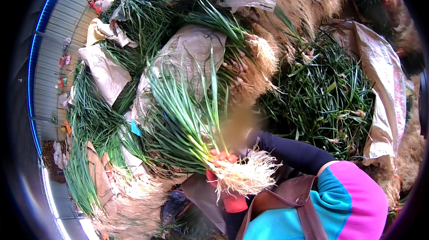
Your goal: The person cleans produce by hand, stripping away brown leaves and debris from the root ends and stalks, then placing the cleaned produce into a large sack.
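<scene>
My left hand (213,178), in a red-orange glove, is closed around a bunch of green onions (190,128). Its fingertips wrap over the stems near the root end. Long green leaves point up and to the left, and pale stringy roots (246,177) hang out to the right. My right arm (292,148), in a dark sleeve, reaches in from the right towards the same bunch. A brown blur and the roots hide the right hand, so its fingers do not show.
A large open woven sack (388,101) of dark green leaves (321,101) stands to the right. Piles of rooted green onions (89,182) lie left and ahead, partly under pale sacks (107,70). Dry roots (308,3) heap up at the far side. A corrugated metal wall (58,43) bounds the left.
</scene>
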`<state>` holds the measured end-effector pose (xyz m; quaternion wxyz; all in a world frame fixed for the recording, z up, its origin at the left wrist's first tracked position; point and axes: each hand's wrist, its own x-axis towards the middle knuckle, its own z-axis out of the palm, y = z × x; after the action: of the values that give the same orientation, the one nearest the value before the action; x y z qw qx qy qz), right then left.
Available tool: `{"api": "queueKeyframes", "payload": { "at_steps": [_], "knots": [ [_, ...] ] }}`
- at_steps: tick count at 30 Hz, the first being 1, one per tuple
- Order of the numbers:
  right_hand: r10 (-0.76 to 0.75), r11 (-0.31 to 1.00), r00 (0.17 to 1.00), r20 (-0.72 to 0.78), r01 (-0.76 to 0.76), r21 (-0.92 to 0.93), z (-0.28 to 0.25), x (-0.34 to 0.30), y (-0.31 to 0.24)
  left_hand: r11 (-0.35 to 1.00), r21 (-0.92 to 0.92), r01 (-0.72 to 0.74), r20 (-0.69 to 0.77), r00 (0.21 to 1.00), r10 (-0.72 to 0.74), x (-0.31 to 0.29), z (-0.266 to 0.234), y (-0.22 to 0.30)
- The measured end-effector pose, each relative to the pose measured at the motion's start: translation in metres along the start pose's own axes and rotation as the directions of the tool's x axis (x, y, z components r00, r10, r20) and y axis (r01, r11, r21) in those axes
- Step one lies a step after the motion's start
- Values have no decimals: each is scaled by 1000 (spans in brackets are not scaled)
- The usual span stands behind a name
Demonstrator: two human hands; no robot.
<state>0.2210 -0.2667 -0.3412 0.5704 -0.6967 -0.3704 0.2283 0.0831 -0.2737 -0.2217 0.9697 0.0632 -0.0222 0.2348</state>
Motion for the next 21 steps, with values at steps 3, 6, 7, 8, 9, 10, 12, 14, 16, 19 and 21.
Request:
{"api": "queueKeyframes", "payload": {
  "at_steps": [3, 6, 7, 8, 9, 10, 12, 14, 16, 19, 21],
  "knots": [
    [284, 932, 952, -115, -247, 264, -46, -5, 35, 997, 66, 26, -26, 999, -24, -9, -29, 14],
    [44, 956, 972, -229, 25, 292, -48, -3, 14, 997, 73, -7, -63, 998, 11, -3, -4, -4],
    [-28, 969, 991, -127, 58, 239, -50, -3, -6, 996, 77, -49, -57, 997, 54, -4, -10, -4],
    [-39, 976, 999, 33, 31, 216, -54, -4, -34, 993, 114, -12, -74, 997, 21, -9, -14, 0],
    [-29, 986, 984, 177, -1, 167, -60, -3, -59, 988, 152, 29, -88, 996, -15, -14, -19, 5],
    [-5, 994, 955, 297, -28, 106, -68, 2, -85, 984, 175, 35, -144, 990, -10, -18, -27, 9],
    [12, 1000, 927, 374, -18, 10, -62, 21, -93, 978, 208, -8, -156, 987, 41, -14, -23, 0],
    [-7, 937, 993, 122, -36, 347, -62, 39, -69, 989, 149, 11, -115, 993, 6, -12, -12, -2],
    [181, 707, 975, -129, -38, 706, -111, 40, -59, 994, 110, 27, -10, 1000, -26, -17, -25, 5],
    [372, 743, 897, -238, -135, 655, -190, -3, -14, 994, -64, -91, -96, 992, 85, -21, -21, -2],
    [537, 839, 841, -64, -540, -64, -231, -51, 15, 959, 258, -115, -136, 979, 154, -11, -12, -10]
  ]
}}
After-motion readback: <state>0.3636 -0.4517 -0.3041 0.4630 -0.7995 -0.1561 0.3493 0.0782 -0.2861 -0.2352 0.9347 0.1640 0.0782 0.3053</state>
